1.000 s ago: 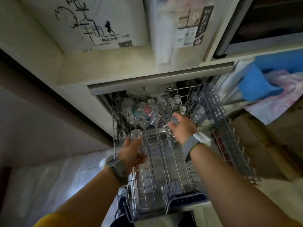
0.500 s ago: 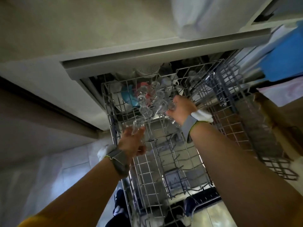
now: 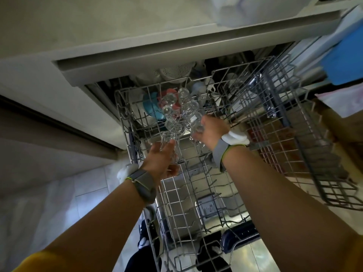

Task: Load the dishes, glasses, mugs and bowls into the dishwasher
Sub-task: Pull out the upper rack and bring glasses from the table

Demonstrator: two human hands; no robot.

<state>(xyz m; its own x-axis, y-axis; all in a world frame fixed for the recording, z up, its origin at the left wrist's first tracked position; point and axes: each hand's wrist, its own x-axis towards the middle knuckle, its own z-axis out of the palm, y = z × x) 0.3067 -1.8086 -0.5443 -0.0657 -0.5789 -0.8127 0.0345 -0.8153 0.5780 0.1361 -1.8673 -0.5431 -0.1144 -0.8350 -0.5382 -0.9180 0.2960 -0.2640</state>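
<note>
The dishwasher's pulled-out wire rack (image 3: pixel 196 185) fills the middle of the view, running from 12 o'clock down to 6 o'clock. At its far end, around 12 o'clock from the hands, clear glasses (image 3: pixel 182 107) stand clustered together, with a teal dish (image 3: pixel 152 109) and something red just behind them; a white perforated bowl (image 3: pixel 176 70) sits deeper inside the machine.

The left hand (image 3: pixel 163 160) holds 1 clear glass (image 3: pixel 167 138), fingers curled round its lower part, at the near edge of the cluster. The right hand (image 3: pixel 212 132), at 3 o'clock from the left hand, grips another clear glass (image 3: pixel 194 128), fingers wrapped round it, pressed in among the standing glasses.

Each wrist wears a grey band with a white unit: left wristband (image 3: pixel 143 185), right wristband (image 3: pixel 224 152). A second grey basket (image 3: pixel 294 134) stretches away toward 4 o'clock. A blue object (image 3: pixel 343 61) lies at 2 o'clock near the frame edge. Pale floor tiles (image 3: pixel 78 193) show at 8 o'clock. No readable writing or brand is visible anywhere.
</note>
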